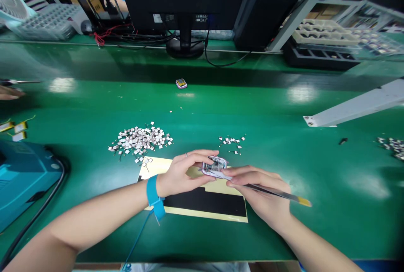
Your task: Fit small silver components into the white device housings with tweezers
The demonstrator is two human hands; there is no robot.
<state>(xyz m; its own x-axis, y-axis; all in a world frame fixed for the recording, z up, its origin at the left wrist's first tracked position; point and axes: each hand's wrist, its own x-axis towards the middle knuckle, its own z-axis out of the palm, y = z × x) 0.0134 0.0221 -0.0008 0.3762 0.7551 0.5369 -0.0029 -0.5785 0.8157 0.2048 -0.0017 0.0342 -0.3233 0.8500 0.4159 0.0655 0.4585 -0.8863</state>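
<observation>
My left hand (184, 174) is closed round a small pink-edged device case (214, 166) with a circuit board showing inside, held just above a yellow sheet with black strips (205, 202). A blue wrist strap (153, 194) sits on my left wrist. My right hand (261, 192) pinches a pair of tweezers (277, 194), whose tip rests at the case's near edge. A heap of small silver squares (140, 139) lies behind my left hand, and a smaller scatter of squares (232, 142) lies behind the case.
Another small pink device (181, 83) lies mid-table. A blue machine (22, 177) with a cable stands at left, small yellow parts (14, 131) beyond it. Another person's hand (8, 93) shows at the far left. A monitor stand (185, 46), trays (318, 51) and a white bar (356, 105) lie behind and right.
</observation>
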